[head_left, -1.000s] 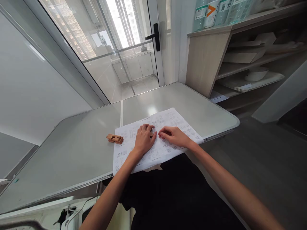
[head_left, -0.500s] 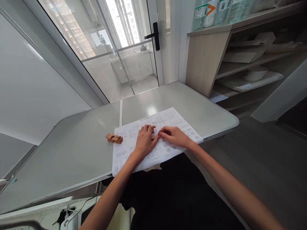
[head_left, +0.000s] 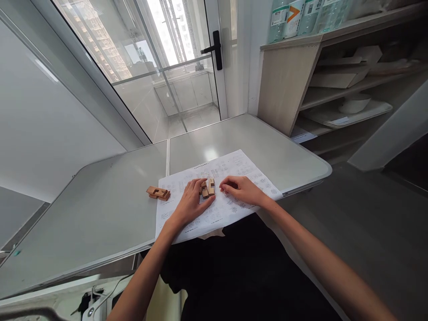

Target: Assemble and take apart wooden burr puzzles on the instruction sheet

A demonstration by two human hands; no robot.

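Observation:
Several small wooden puzzle pieces (head_left: 211,187) stand close together on a printed paper sheet (head_left: 187,223). My left hand (head_left: 191,200) rests on the sheet just left of them. Its fingers reach over their far side and its thumb lies along their near side, with a gap between thumb and fingers; part of the pieces is hidden beneath. To their right, my right hand (head_left: 239,188) is closed in a pinch, apart from the pieces. What lies between its fingertips, if anything, is too small to make out. Another wooden puzzle block (head_left: 158,193) sits at the sheet's left edge.
The sheet lies on a pale grey table (head_left: 110,214) with a metal rim. A glass door (head_left: 187,84) with a black handle (head_left: 217,50) stands behind it. At right, a wooden shelf (head_left: 287,84) bears plastic bottles (head_left: 278,20) and a white bowl (head_left: 354,103).
My left hand has slid left and uncovered the wooden pieces, which it mostly hid before. A gap now separates it from my right hand, which stays nearly in place.

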